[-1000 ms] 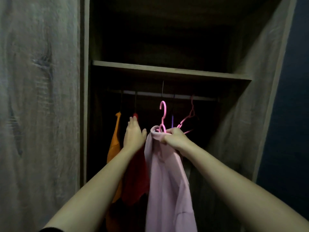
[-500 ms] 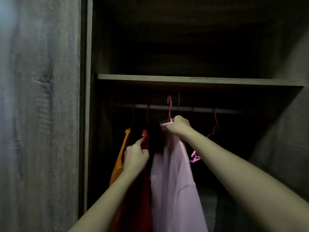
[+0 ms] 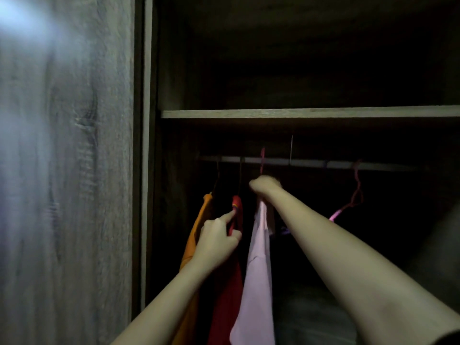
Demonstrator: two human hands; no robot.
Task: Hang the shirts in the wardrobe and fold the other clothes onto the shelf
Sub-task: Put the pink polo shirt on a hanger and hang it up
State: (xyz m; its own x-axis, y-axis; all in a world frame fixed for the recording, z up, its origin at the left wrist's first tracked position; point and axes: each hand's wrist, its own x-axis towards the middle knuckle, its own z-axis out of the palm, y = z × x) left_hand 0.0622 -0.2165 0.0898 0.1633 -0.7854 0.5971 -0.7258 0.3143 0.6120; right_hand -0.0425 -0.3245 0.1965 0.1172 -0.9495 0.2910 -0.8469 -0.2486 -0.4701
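Note:
A pale pink shirt hangs from a pink hanger whose hook reaches up over the wardrobe rail. My right hand is closed on the hanger's neck at the shirt's collar. To its left hang a red shirt and an orange shirt. My left hand grips the red shirt's shoulder, its forefinger pointing up at the collar. The wardrobe interior is very dark.
A wooden shelf runs above the rail. An empty pink hanger hangs farther right on the rail. The wardrobe's wooden side panel fills the left of the view, with a bright glare at top left.
My right hand lifted the pink shirt's hanger up to the rail. My left hand dropped from beside the hanger and took hold of the red shirt. The view moved closer.

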